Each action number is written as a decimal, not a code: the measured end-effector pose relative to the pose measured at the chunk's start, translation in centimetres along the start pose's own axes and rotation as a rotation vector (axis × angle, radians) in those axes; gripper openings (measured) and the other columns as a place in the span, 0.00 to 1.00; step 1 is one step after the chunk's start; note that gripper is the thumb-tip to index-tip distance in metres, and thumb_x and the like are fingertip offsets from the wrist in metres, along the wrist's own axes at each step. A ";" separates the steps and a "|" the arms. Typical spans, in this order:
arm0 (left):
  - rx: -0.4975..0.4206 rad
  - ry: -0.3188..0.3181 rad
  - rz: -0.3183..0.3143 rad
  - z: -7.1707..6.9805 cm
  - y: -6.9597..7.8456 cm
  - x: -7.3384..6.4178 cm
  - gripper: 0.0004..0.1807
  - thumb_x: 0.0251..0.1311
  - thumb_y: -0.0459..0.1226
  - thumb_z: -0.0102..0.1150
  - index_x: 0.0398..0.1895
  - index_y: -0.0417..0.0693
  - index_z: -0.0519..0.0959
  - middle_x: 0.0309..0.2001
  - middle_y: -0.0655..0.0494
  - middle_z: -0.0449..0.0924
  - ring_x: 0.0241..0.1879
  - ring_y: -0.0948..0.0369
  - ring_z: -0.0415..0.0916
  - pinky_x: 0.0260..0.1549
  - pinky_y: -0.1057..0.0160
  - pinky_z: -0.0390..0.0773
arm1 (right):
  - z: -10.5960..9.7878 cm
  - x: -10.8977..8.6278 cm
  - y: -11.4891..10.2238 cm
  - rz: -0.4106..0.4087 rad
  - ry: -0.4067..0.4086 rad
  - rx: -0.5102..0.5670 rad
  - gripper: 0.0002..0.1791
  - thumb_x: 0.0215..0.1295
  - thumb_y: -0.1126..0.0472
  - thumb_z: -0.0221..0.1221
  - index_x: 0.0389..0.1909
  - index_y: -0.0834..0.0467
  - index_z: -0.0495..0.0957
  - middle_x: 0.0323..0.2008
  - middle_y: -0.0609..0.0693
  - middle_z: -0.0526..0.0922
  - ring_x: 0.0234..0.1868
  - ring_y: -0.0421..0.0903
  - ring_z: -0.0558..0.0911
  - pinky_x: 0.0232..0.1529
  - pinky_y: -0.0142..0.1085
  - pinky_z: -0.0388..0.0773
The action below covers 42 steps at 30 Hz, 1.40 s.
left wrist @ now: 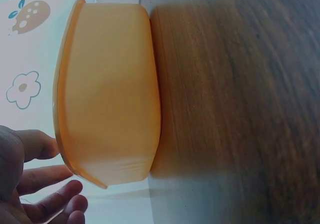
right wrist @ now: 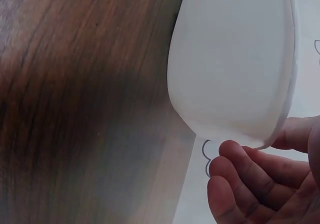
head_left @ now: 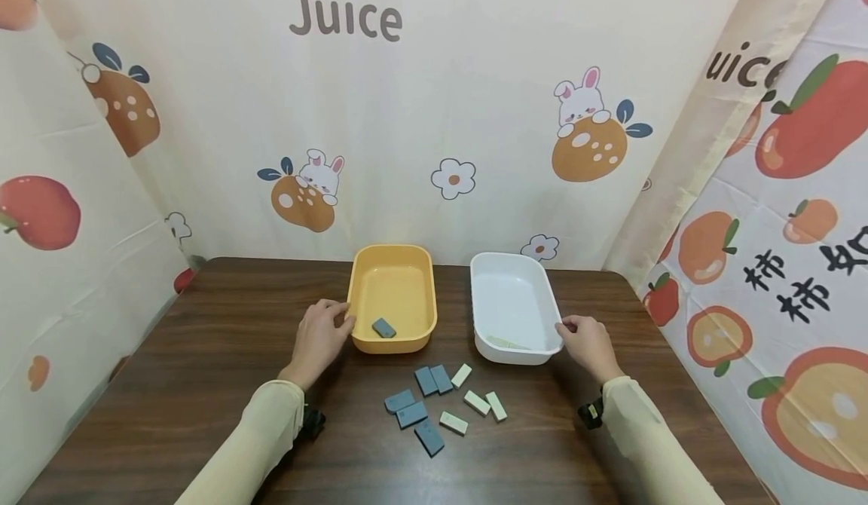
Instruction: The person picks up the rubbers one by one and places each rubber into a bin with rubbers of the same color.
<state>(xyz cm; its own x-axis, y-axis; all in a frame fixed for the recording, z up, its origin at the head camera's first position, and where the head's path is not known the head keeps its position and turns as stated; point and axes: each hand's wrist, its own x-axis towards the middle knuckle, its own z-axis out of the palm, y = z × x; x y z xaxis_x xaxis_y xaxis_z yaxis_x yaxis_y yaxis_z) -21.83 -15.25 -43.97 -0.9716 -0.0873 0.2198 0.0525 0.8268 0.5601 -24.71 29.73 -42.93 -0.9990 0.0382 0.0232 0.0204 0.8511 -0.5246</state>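
Note:
My left hand (head_left: pixel 320 337) pinches the left rim of a yellow plastic tub (head_left: pixel 393 286) between thumb and index finger, the other fingers loosely bent off it. A blue-grey rectangular block (head_left: pixel 383 328) lies inside that tub. To the right, my right hand (head_left: pixel 588 345) pinches the right rim of a white plastic tub (head_left: pixel 514 286); its fingers (right wrist: pixel 250 169) are at the outer wall. Pale green pieces (head_left: pixel 505 343) lie at the near end inside the white tub. Both tubs stand on the table, side by side with a gap between them.
Several blue-grey blocks (head_left: pixel 429 437) and several smaller pale green blocks (head_left: pixel 453 423) lie loose on the dark wooden table (head_left: pixel 224 354), in front of the tubs. A fruit-printed curtain (head_left: pixel 447 98) hangs behind the table and along its sides.

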 end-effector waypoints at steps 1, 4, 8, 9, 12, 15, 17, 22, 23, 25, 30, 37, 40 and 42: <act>-0.004 0.007 0.008 0.0 0.1 0.0 0.18 0.63 0.41 0.60 0.53 0.41 0.82 0.50 0.41 0.79 0.51 0.45 0.73 0.51 0.44 0.73 | 0.0 0.0 0.1 0.001 0.003 0.002 0.19 0.69 0.59 0.55 0.48 0.72 0.80 0.41 0.67 0.85 0.34 0.51 0.81 0.37 0.44 0.79; -0.022 0.026 0.045 -0.2 0.6 -0.1 0.16 0.62 0.40 0.61 0.50 0.42 0.83 0.48 0.43 0.80 0.47 0.47 0.74 0.47 0.46 0.74 | 0.1 -0.1 0.2 0.000 0.014 0.008 0.19 0.69 0.59 0.54 0.48 0.72 0.80 0.40 0.66 0.85 0.34 0.51 0.81 0.35 0.43 0.78; -0.045 0.028 0.095 -0.4 1.3 -0.3 0.14 0.61 0.38 0.62 0.48 0.42 0.84 0.45 0.45 0.81 0.40 0.52 0.74 0.40 0.50 0.75 | 0.2 -0.1 0.4 -0.009 0.022 0.018 0.19 0.69 0.59 0.54 0.47 0.73 0.80 0.38 0.65 0.85 0.32 0.50 0.79 0.32 0.39 0.75; -0.051 0.026 0.103 -0.4 1.4 -0.3 0.14 0.61 0.38 0.62 0.48 0.43 0.84 0.45 0.46 0.81 0.39 0.52 0.74 0.39 0.51 0.75 | 0.2 -0.1 0.4 -0.007 0.020 0.022 0.19 0.69 0.59 0.53 0.47 0.73 0.80 0.38 0.65 0.85 0.31 0.50 0.79 0.32 0.39 0.75; -0.074 0.012 0.118 -0.5 1.7 -0.5 0.16 0.62 0.39 0.62 0.51 0.42 0.82 0.44 0.47 0.81 0.38 0.53 0.77 0.37 0.53 0.78 | 0.3 -0.1 0.5 -0.003 0.009 0.028 0.20 0.70 0.58 0.52 0.48 0.72 0.80 0.39 0.65 0.85 0.32 0.49 0.79 0.32 0.39 0.75; -0.095 0.003 0.144 -0.5 2.0 -0.7 0.19 0.62 0.40 0.62 0.54 0.42 0.81 0.44 0.47 0.81 0.39 0.53 0.79 0.38 0.52 0.80 | 0.5 -0.2 0.6 0.005 -0.005 0.033 0.21 0.72 0.57 0.51 0.49 0.72 0.79 0.41 0.66 0.85 0.34 0.50 0.80 0.35 0.42 0.77; -0.099 -0.007 0.169 -0.5 2.2 -0.7 0.19 0.62 0.40 0.63 0.53 0.42 0.81 0.44 0.47 0.82 0.39 0.53 0.80 0.38 0.52 0.80 | 0.6 -0.2 0.6 0.007 -0.007 0.035 0.22 0.72 0.57 0.50 0.50 0.72 0.79 0.43 0.67 0.84 0.36 0.51 0.80 0.38 0.44 0.78; -0.107 -0.058 0.216 -0.7 2.9 -1.1 0.16 0.61 0.39 0.63 0.51 0.45 0.82 0.45 0.49 0.82 0.40 0.55 0.80 0.38 0.53 0.81 | 0.7 -0.3 0.7 0.007 -0.005 0.038 0.23 0.73 0.56 0.48 0.51 0.73 0.78 0.48 0.69 0.83 0.40 0.54 0.82 0.43 0.49 0.78; -0.111 -0.071 0.224 -0.7 3.0 -1.1 0.15 0.61 0.39 0.63 0.50 0.46 0.83 0.45 0.50 0.82 0.40 0.55 0.80 0.38 0.54 0.81 | 0.7 -0.4 0.7 0.006 -0.005 0.037 0.23 0.73 0.56 0.48 0.51 0.73 0.78 0.48 0.69 0.82 0.41 0.55 0.82 0.43 0.50 0.78; -0.119 -0.094 0.242 -0.7 3.3 -1.3 0.14 0.61 0.38 0.63 0.49 0.46 0.83 0.45 0.50 0.82 0.40 0.56 0.80 0.38 0.55 0.81 | 0.7 -0.4 0.7 0.008 -0.006 0.035 0.24 0.74 0.56 0.48 0.52 0.73 0.78 0.49 0.69 0.82 0.42 0.55 0.82 0.44 0.50 0.78; -0.152 -0.151 0.278 -0.8 3.8 -1.6 0.11 0.61 0.38 0.64 0.45 0.47 0.85 0.44 0.51 0.81 0.40 0.59 0.79 0.39 0.57 0.81 | 0.8 -0.5 0.6 0.007 -0.002 0.037 0.24 0.74 0.55 0.47 0.53 0.73 0.78 0.48 0.69 0.82 0.40 0.54 0.81 0.43 0.49 0.78; -0.177 -0.233 0.345 -0.7 4.3 -2.2 0.08 0.61 0.37 0.64 0.42 0.49 0.85 0.40 0.58 0.82 0.36 0.65 0.77 0.37 0.64 0.79 | 0.8 -0.4 0.6 0.010 -0.002 0.044 0.24 0.74 0.55 0.47 0.52 0.72 0.78 0.44 0.67 0.84 0.35 0.52 0.79 0.38 0.44 0.77; -0.169 -0.265 0.382 -0.7 4.5 -2.5 0.09 0.60 0.37 0.64 0.43 0.51 0.84 0.39 0.61 0.81 0.35 0.67 0.76 0.36 0.67 0.79 | 0.8 -0.4 0.7 0.014 -0.003 0.045 0.24 0.74 0.55 0.47 0.52 0.72 0.78 0.42 0.66 0.84 0.34 0.51 0.78 0.36 0.43 0.77; -0.174 -0.291 0.398 -0.7 4.6 -2.8 0.09 0.60 0.37 0.64 0.44 0.51 0.83 0.39 0.61 0.81 0.36 0.67 0.76 0.37 0.67 0.79 | 0.8 -0.4 0.7 0.014 -0.002 0.043 0.24 0.74 0.55 0.47 0.52 0.72 0.78 0.41 0.65 0.85 0.33 0.51 0.78 0.36 0.42 0.77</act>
<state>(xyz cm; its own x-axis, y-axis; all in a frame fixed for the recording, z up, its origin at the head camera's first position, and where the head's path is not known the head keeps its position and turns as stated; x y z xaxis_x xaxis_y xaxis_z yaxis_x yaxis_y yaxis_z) -18.75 -11.63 -41.43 -0.8912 0.3933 0.2258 0.4443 0.6576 0.6084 -24.31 29.88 -44.02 -0.9987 0.0490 0.0138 0.0328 0.8270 -0.5613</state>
